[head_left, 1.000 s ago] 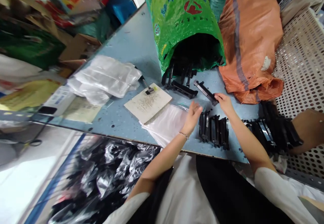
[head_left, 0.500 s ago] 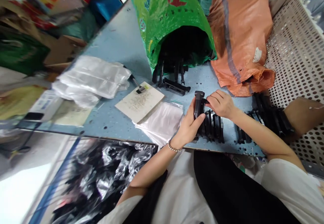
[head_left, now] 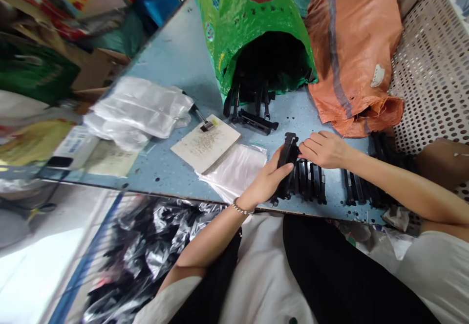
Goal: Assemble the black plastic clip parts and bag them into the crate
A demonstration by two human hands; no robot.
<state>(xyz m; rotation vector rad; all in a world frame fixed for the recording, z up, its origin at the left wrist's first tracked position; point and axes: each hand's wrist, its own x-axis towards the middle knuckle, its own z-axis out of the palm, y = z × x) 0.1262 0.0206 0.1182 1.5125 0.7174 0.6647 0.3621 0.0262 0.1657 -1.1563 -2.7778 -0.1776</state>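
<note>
My left hand (head_left: 269, 177) is wrapped round a long black plastic part (head_left: 288, 150), which it holds tilted over the table's front edge. Against the part's right side, the fingers of my right hand (head_left: 322, 149) are pinched together; whatever lies between their tips is hidden. Just below, a row of similar black parts (head_left: 309, 180) stands side by side on the table. Another group of black parts (head_left: 353, 187) lies further right, partly behind my right forearm. More black parts (head_left: 256, 118) spill from the mouth of a green sack (head_left: 256, 21).
An orange sack (head_left: 359, 45) and a perforated white basket (head_left: 428, 60) stand at the right. Left of my hands are clear plastic bags (head_left: 242, 167), a cardboard piece (head_left: 205, 143) with a small brush (head_left: 205, 124), and a pile of bags (head_left: 142, 106). Black wrapped items (head_left: 146, 255) sit below the table.
The black part has tilted in my left hand, its lower end swinging left. My right hand stays beside it, its forearm now lying flatter to the right. The whole view has shifted slightly.
</note>
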